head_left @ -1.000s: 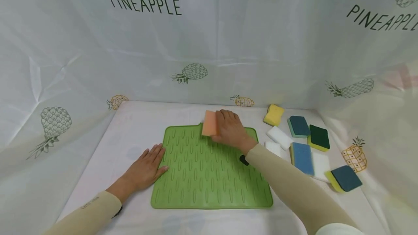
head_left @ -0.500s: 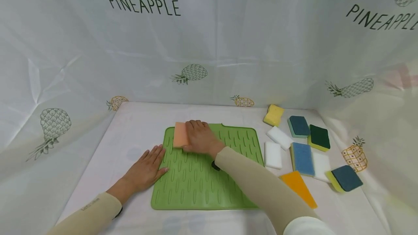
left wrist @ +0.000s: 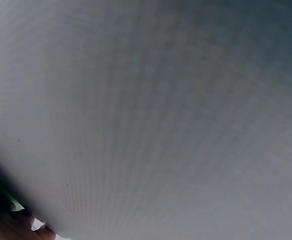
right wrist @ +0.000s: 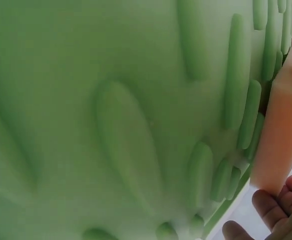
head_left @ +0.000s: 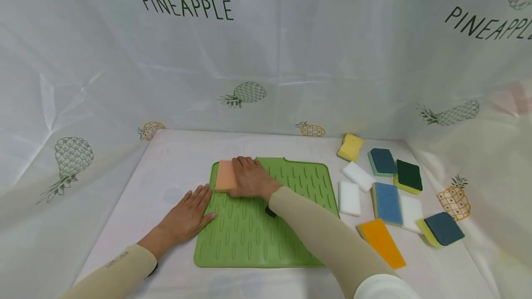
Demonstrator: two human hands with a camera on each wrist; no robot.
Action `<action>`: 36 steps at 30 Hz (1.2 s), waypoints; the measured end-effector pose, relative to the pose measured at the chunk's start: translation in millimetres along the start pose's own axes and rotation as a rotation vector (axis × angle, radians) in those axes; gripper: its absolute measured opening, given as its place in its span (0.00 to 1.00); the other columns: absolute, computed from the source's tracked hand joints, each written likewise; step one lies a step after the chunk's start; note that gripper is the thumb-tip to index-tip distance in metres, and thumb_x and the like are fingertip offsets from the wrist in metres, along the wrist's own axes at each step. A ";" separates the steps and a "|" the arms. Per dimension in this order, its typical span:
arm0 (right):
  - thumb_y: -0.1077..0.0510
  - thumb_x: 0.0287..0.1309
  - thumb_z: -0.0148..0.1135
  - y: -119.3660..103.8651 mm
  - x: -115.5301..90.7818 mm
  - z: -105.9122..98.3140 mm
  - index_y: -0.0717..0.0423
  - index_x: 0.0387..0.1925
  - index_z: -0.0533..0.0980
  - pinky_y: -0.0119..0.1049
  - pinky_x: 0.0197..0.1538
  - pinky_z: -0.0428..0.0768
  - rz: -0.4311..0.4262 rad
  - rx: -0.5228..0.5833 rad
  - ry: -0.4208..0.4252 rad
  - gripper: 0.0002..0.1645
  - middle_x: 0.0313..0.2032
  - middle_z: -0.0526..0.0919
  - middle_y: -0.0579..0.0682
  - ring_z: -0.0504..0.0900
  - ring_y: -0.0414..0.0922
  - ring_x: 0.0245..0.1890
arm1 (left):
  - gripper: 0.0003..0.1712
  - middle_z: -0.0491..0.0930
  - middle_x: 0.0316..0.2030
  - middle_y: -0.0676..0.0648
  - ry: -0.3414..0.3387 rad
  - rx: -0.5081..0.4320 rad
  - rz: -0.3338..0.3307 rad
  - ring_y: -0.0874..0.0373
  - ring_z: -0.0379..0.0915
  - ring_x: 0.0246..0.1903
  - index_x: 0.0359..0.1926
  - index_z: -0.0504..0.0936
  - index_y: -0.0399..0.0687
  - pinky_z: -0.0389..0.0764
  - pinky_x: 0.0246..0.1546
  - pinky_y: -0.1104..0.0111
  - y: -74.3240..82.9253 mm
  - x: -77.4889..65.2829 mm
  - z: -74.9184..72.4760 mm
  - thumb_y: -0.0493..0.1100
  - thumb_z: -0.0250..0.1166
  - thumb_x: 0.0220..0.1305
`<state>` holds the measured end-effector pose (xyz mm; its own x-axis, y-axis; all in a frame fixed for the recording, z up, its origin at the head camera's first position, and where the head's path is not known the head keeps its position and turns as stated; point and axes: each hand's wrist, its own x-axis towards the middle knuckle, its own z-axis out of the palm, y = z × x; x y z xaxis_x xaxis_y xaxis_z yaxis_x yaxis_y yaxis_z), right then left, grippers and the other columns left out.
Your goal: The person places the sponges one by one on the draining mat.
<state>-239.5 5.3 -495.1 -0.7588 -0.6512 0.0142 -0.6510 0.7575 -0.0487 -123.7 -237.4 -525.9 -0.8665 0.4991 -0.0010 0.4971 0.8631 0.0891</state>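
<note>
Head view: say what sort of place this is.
Probably a staged tabletop workspace: a pineapple-print sheet hangs behind a pale table bearing a green ridged mat, with sponges to its right.

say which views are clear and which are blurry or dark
Head view: fairly sharp, evenly lit, with the left hand, right hand, peach sponge and green mat readable; left wrist view: mostly blurred grey, darker toward the upper right; right wrist view: mat close and soft, its ridges low in contrast.
</note>
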 end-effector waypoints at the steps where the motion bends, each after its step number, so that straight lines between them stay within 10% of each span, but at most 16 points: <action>1: 0.28 0.62 0.60 0.2 0.6 0.0 0.59 0.74 0.63 0.48 0.64 0.82 -0.003 0.002 0.005 0.53 0.68 0.75 0.57 0.77 0.53 0.67 | 0.44 0.58 0.80 0.31 0.004 -0.001 0.002 0.35 0.55 0.79 0.80 0.59 0.30 0.64 0.76 0.40 0.1 0.3 0.0 0.60 0.56 0.81; 22: 0.20 0.61 0.57 1.3 0.1 -3.4 0.58 0.82 0.53 0.53 0.71 0.76 0.032 0.024 -0.026 0.65 0.77 0.66 0.57 0.69 0.54 0.75 | 0.45 0.56 0.81 0.32 0.000 0.001 -0.007 0.36 0.53 0.80 0.81 0.57 0.31 0.62 0.78 0.41 -2.0 1.3 4.9 0.61 0.54 0.81; 36: 0.37 0.75 0.60 58.2 -36.5 -21.5 0.61 0.71 0.69 0.54 0.70 0.76 0.018 -0.072 0.300 0.39 0.67 0.76 0.59 0.75 0.56 0.68 | 0.45 0.57 0.80 0.32 -0.019 -0.027 -0.006 0.35 0.54 0.80 0.80 0.59 0.32 0.63 0.77 0.41 -1.8 -1.5 -1.0 0.62 0.54 0.81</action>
<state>-250.2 74.2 -477.0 -0.7357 -0.6031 0.3082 -0.6291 0.7771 0.0189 -123.4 -239.8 -525.0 -0.8684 0.4955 -0.0201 0.4903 0.8638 0.1159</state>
